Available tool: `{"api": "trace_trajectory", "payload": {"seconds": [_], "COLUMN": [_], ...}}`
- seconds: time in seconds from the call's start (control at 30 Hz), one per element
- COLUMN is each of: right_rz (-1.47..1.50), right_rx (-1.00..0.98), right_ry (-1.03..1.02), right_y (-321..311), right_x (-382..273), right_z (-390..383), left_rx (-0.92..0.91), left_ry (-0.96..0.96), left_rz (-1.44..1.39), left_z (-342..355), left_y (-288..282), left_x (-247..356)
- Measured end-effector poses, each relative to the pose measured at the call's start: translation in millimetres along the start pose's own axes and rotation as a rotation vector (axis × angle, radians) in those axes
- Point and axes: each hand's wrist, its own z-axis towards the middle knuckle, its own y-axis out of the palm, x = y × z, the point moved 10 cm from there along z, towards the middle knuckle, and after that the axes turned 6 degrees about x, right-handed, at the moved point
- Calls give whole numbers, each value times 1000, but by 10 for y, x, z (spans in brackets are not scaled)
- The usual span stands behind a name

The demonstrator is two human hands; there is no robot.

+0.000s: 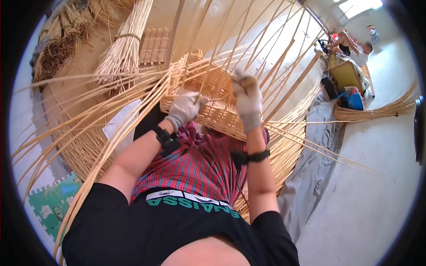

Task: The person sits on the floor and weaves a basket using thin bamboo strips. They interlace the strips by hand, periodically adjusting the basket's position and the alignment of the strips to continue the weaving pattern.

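I have the left hand [185,110] clasping the near wall of the wicker basket [222,117]; the right hand [247,95], blurred, curls by its right end, grasp unclear. The basket's long axis runs crosswise, just beyond the striped cloth's upper edge [188,166]. Stakes [293,87] crowd its far side, loose canes [156,94] its left.

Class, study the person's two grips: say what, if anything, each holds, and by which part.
The left grip holds the basket by its near rim, toward the left end. The right grip is blurred; its hold cannot be told.
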Motion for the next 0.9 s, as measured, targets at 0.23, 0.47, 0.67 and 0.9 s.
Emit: {"api": "trace_trajectory", "payload": {"seconds": [0.23,0.47,0.67,0.9], "right_rz": [-264,380,354,1143], "right_rx": [-6,309,187,35], "right_ry": [-447,51,143,469], "right_y": [700,-229,-102,-365], "right_x": [-576,278,146,507], "right_z": [822,-816,-779,-710], "left_rx": [-158,-199,-33,38], "left_ry": [-348,-238,-419,-476], "left_rz": [-193,-144,-674,-573], "left_z": [-38,92,69,127], "left_y": [135,181,309,403], "left_x": [10,-56,139,-95]}}
